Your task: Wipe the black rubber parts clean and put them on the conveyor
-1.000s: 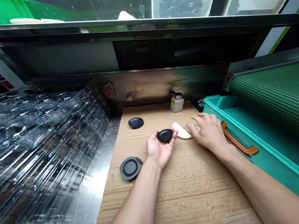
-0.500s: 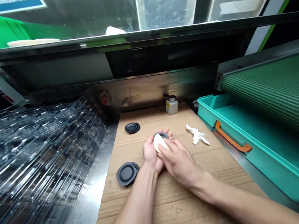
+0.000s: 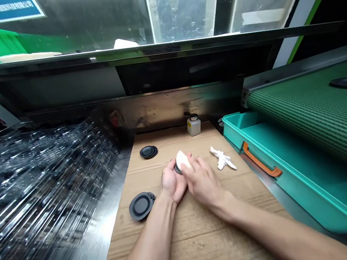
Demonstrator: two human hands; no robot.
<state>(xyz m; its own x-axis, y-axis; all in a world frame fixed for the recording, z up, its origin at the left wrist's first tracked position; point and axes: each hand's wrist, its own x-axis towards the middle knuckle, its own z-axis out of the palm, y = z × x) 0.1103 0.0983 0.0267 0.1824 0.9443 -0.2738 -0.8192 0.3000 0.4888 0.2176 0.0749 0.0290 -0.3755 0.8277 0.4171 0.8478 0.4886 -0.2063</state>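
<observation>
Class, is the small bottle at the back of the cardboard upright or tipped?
Upright: the bottle stands on its base on the cardboard, dark top uppermost.

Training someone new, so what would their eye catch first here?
Likely the turquoise tray with its orange handle, right of the cardboard, and the shiny clear plastic stack at left. Between them, the right hand holds a white pad over a dark disc in the left hand.

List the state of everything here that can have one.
Left hand: palm up, cupped
Right hand: gripping white pad
Black disc: held, partly covered
White pad: held at black disc
Bottle: upright, lid open
Far black discs: stacked
White cloth: crumpled
Teal bin: open-topped
Cardboard: flat, creased
</observation>
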